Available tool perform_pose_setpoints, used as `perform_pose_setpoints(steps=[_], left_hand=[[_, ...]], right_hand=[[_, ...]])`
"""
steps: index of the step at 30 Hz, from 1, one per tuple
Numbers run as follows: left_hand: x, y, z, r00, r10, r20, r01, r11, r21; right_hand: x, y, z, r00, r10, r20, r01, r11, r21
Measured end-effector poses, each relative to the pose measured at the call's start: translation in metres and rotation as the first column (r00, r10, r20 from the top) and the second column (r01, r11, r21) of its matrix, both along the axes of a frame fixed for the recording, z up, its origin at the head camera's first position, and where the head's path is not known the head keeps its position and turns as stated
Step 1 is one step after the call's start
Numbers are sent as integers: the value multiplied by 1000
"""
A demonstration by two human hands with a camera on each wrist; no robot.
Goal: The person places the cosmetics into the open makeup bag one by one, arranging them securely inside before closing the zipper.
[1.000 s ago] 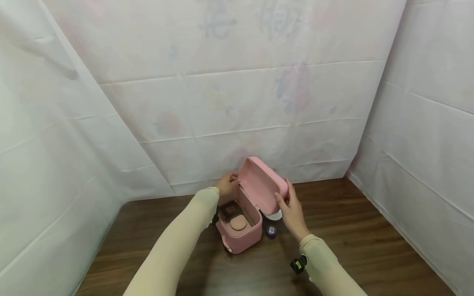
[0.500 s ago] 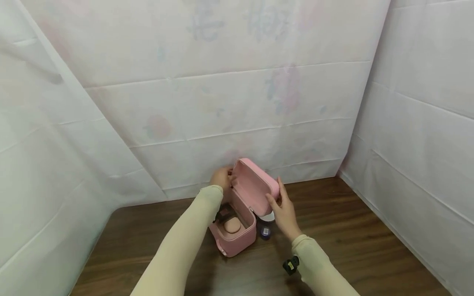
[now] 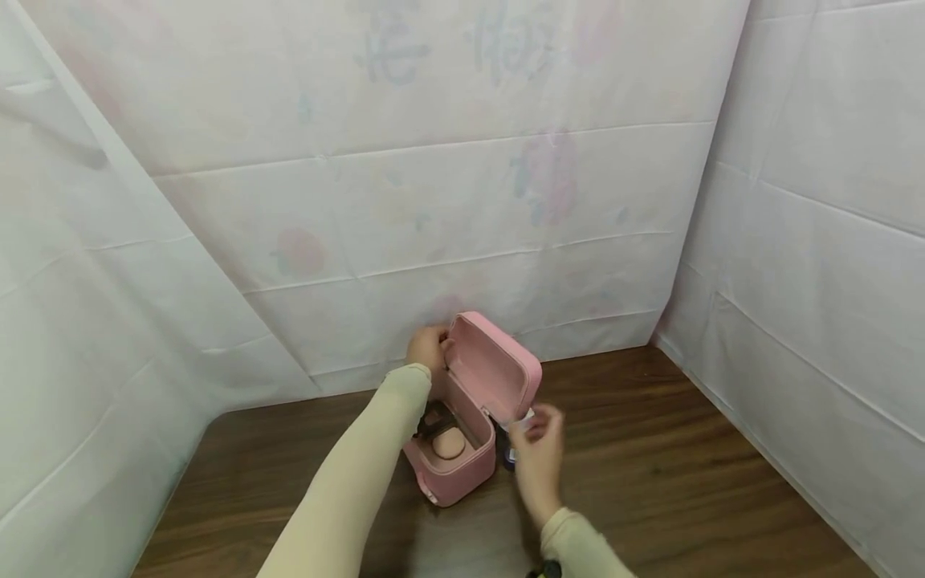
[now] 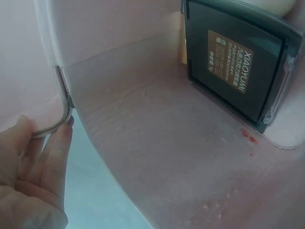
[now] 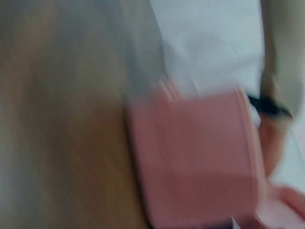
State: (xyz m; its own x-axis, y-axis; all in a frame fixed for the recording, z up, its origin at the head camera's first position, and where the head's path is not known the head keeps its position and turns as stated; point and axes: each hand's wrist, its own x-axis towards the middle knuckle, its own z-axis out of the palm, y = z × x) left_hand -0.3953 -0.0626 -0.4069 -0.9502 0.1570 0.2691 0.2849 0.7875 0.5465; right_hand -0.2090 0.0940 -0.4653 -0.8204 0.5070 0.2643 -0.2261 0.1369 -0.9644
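Note:
A pink cosmetic case [image 3: 462, 480] stands with its lid [image 3: 499, 353] raised. My left hand [image 3: 426, 348] pinches the lid's far corner; in the left wrist view the thumb of the left hand [image 4: 33, 176] lies inside the rim and fingers behind it. Inside the case are a dark makeup palette [image 4: 233, 62] and a round beige puff [image 3: 449, 443]. Off the lid, my right hand [image 3: 538, 461] is beside the lid's near corner, fingers bent with a gap to the thumb. A white piece [image 3: 530, 414] shows by its fingers; contact is unclear.
A small dark purple jar [image 3: 510, 459] stands beside the case, partly covered by the right hand. The case sits on a dark wooden table [image 3: 650, 449], close to a white sheet [image 3: 405, 209] hung behind. More sheets hang on both sides. The right wrist view is blurred.
My right hand has let go of the lid and moved down towards the table beside the case. The left hand keeps its place at the lid's far corner, and the lid stays raised.

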Motion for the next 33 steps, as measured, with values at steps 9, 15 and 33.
perform_pose_setpoints(steps=[9, 15, 33], left_hand=[[4, -6, 4, 1000, 17, -6, -17, 1000, 20], [6, -12, 4, 1000, 8, 0, -8, 999, 41], [21, -71, 4, 996, 83, 27, -86, 991, 100]], right_hand=[[21, -51, -22, 974, 169, 151, -165, 985, -43], [21, -51, -22, 948, 270, 165, -244, 956, -163], [8, -37, -16, 913, 359, 193, -351, 933, -77]])
